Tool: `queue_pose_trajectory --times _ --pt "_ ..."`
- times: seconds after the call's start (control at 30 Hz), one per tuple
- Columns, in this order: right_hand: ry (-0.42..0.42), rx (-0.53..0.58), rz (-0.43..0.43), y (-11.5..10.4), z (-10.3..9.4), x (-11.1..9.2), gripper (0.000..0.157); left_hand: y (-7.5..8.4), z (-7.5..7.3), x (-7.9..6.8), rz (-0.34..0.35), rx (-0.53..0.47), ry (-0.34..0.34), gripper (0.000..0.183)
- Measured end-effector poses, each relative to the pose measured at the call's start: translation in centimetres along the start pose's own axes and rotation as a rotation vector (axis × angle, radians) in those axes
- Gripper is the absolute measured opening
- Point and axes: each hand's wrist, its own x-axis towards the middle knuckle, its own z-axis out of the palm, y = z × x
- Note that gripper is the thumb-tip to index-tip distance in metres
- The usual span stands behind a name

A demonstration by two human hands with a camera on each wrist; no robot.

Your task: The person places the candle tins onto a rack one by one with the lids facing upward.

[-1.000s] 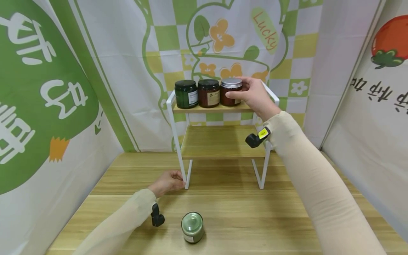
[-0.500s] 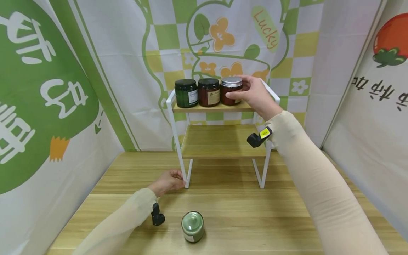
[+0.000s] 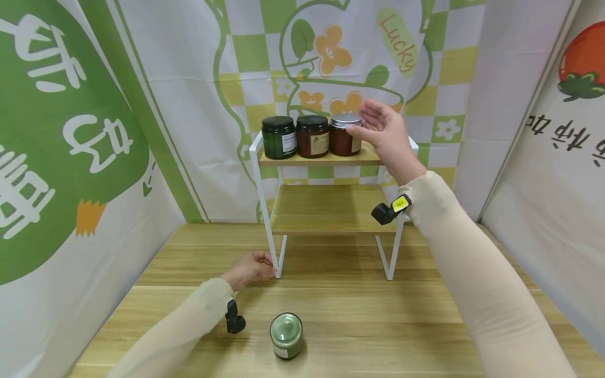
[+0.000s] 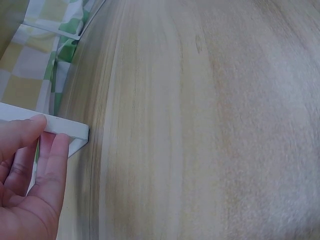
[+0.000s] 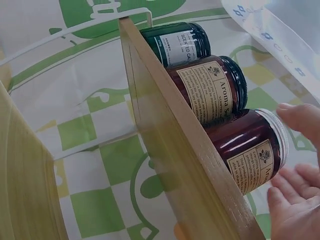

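Observation:
On the top board of a two-tier shelf (image 3: 331, 207) stand three candle jars in a row. The dark green jar (image 3: 278, 140) and the middle brown jar (image 3: 312, 137) wear black lids. At the right end is a brown jar with a silver lid (image 3: 342, 138), its tan label showing in the right wrist view. My right hand (image 3: 391, 137) is beside this jar, fingers spread and thumb near the lid, holding nothing. Down at the table, my left hand (image 3: 250, 270) pinches the white leg (image 4: 65, 126) of the shelf between thumb and fingers.
A light green glass jar (image 3: 286, 336) stands on the wooden table (image 3: 359, 325) in front of the shelf. The lower shelf board (image 5: 30, 180) lies beneath the jars' board. Printed cloth (image 3: 179, 105) hangs behind and on both sides.
My right hand has let go of the silver-lidded jar; its fingers have opened and drawn back to the right. The left hand keeps its place on the shelf leg.

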Motion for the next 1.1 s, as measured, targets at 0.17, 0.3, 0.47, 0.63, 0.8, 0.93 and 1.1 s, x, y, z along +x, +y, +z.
queue_pose_trajectory --times 0.17,0.3,0.47,0.63,0.8,0.93,1.1 --pt "0.074 0.096 -0.151 -0.3 0.1 -0.6 0.066 0.2 0.1 -0.1 -0.002 -0.007 -0.001 0.011" --pt "0.069 0.147 -0.244 -0.7 0.1 -1.5 0.064 0.2 0.1 -0.1 -0.009 -0.008 0.000 0.012" --pt "0.025 0.160 -0.294 -1.1 0.4 -3.1 0.063 0.0 -0.1 0.0 -0.014 -0.012 0.009 0.014" --pt "-0.023 0.163 -0.323 -0.6 1.0 -4.9 0.061 -0.3 -0.1 0.2 -0.011 -0.007 0.029 0.014" --pt "-0.089 0.151 -0.341 0.5 1.7 -6.7 0.063 -0.5 -0.1 0.2 -0.015 -0.008 0.041 0.014" --pt "-0.160 0.126 -0.354 1.9 2.4 -8.2 0.065 -0.4 -0.1 0.2 -0.013 -0.007 0.033 0.013" --pt "-0.233 0.103 -0.341 3.7 3.3 -10.1 0.068 -0.4 -0.1 0.2 -0.011 -0.007 0.026 0.013"
